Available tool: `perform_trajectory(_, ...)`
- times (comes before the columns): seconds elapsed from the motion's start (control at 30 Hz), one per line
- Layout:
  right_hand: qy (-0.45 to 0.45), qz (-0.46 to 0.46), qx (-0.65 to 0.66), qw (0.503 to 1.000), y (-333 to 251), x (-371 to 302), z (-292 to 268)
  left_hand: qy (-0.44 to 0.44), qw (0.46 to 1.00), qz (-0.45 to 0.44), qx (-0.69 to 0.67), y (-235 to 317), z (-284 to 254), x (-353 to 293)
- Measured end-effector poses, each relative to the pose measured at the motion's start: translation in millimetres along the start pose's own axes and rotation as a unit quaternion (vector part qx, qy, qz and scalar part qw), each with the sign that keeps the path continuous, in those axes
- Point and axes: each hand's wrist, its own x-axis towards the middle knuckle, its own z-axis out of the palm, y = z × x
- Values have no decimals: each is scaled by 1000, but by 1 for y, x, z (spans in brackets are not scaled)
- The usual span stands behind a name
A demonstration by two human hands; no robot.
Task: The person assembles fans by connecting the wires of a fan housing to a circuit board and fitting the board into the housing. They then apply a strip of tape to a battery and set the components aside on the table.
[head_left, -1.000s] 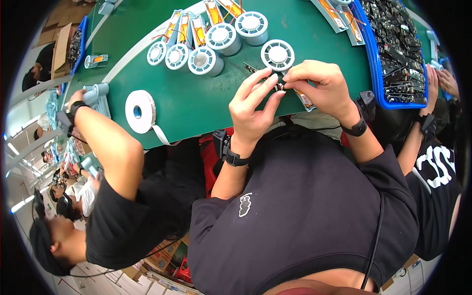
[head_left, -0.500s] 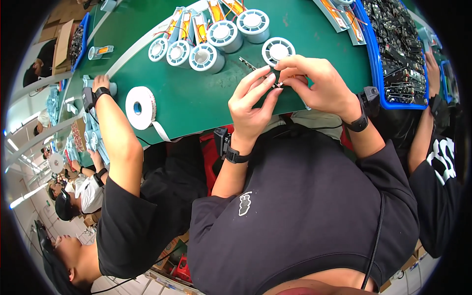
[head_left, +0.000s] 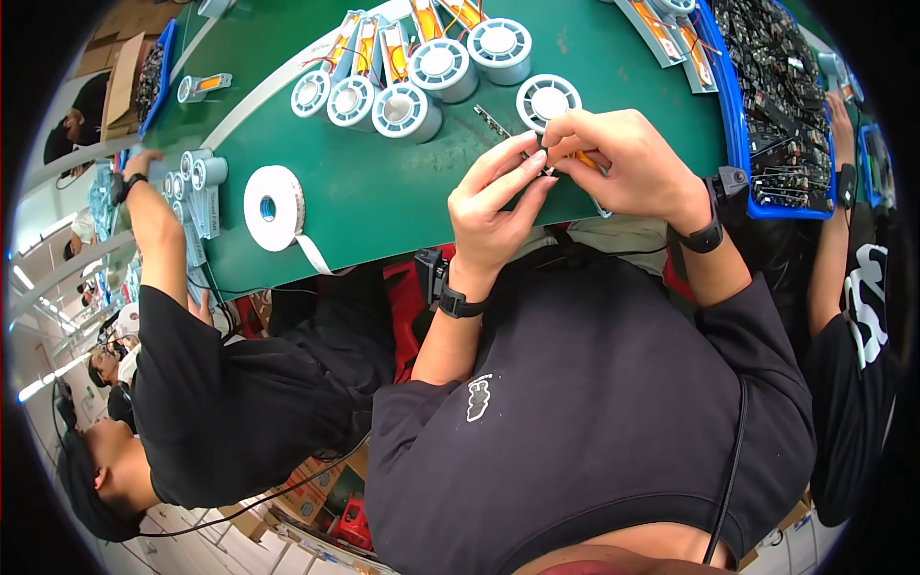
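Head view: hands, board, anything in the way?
Left hand pinching board, far end showing. Right hand at near end, grip unclear. Round unit just beyond right hand.

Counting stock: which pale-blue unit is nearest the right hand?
The unit just beyond the right hand; the others sit farther off, several bunched to its left.

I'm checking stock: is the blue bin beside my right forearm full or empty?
Full-looking: dark circuit boards crowd the blue bin wall to wall. How deep they lie, I cannot tell.
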Motion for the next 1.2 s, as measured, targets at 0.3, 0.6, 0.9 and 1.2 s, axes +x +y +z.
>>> perform_trajectory(0.3, 0, 3, 7, 1000, -1, -1, 2, -6, 1000, 0, 2, -3, 0, -2)
perform_trajectory(0.6, 27, -25, -35, 999, 2, -4, 7, -5, 1000, -4, 6, 0, 3, -2)
perform_trajectory(0.9, 59, 153, 95, 982, -17, -33, 14, 24, 997, 27, 63, -1, 15, -4)
perform_trajectory(1.2, 53, 165, 165, 971, -20, -41, 11, -22, 996, -11, 83, 9, 10, 0)
